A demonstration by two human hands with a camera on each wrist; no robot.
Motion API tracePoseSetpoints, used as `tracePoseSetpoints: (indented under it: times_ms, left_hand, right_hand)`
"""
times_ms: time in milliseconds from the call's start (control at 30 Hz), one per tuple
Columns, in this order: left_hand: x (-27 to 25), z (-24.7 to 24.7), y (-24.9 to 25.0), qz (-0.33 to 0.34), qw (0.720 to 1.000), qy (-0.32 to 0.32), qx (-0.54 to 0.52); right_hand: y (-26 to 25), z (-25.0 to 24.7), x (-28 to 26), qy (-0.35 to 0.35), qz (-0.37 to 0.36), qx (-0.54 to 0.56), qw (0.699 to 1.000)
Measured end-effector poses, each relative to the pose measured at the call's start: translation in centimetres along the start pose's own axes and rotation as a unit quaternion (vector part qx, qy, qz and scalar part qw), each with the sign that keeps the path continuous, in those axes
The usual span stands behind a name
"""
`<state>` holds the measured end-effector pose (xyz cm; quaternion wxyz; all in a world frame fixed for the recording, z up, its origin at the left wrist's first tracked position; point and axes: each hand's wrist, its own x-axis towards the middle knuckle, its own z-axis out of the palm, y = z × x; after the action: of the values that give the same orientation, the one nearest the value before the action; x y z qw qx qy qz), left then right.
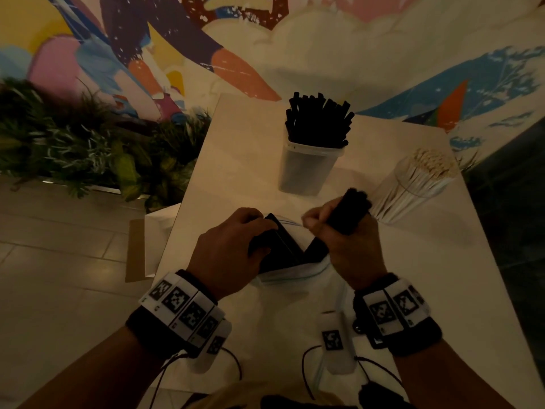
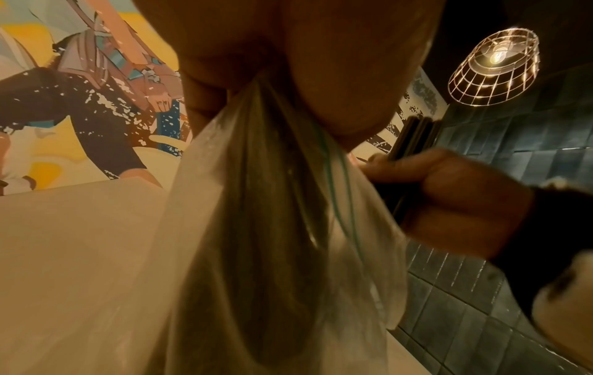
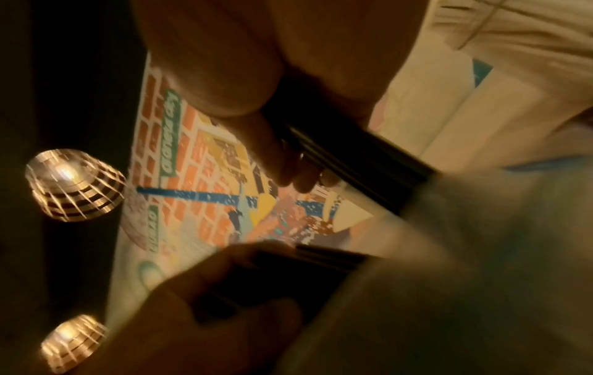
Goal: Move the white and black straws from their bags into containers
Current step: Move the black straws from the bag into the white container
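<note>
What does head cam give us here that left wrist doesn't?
Head only: the container of black straws and the container of white straws standing on the table, plus the back of the left hand gripping the zip bag and the black straws in it.

Left wrist only: the bag's underside hanging from the left fingers, a wire-cage ceiling lamp and a dark tiled wall.

Both: the right hand gripping a bundle of black straws, the bag, the table and the wall mural.
</note>
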<state>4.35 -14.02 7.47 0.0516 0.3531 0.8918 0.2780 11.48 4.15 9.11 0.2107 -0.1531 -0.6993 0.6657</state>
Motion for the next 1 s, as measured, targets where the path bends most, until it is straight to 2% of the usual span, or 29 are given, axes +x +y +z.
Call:
tracePoseSetpoints:
  times_ms: [133,233,333,433,567,667,767,1000]
  left_hand:
    - [0.0,0.0,0.0,0.000,1.000,-0.006,0.001]
    - [0.0,-0.1,0.0,-0.004,1.000,-0.010,0.004]
    - [-0.1,-0.2,0.2,-0.014,1.000,-0.011,-0.003]
    - [-0.3,-0.2,0.2,-0.005,1.000,-0.002,-0.006]
    - [-0.3,-0.2,0.1,-0.005,1.000,-0.001,-0.010]
    - [-0.2,-0.2,0.1,-0.011,1.000,-0.001,-0.012]
    - [-0.2,-0.2,0.0,-0.012,1.000,-0.004,-0.016]
    - [-0.2,-0.3,0.0,-0.016,1.000,-0.005,-0.018]
  right_hand:
    - [-5.4,-0.5,1.3,-0.019,-0.072,0.081,0.994]
    - [-8.5,-1.5,4.5,-0.017,-0.171,0.113,0.979]
    - [-10.2,-2.3,9.2,0.013,-0.284,0.146,0.948]
    - [-11.2,-2.6,13.5,0.047,-0.331,0.154,0.930]
    - [-10.5,-2.0,17.2,0.045,-0.322,0.167,0.931]
    - [-8.3,-1.5,19.0,0.091,-0.248,0.132,0.955]
    - [-5.2,-0.8,19.4,0.081,-0.146,0.086,0.982]
    - [-4.8,0.1,20.7,0.105,-0.181,0.036,0.977]
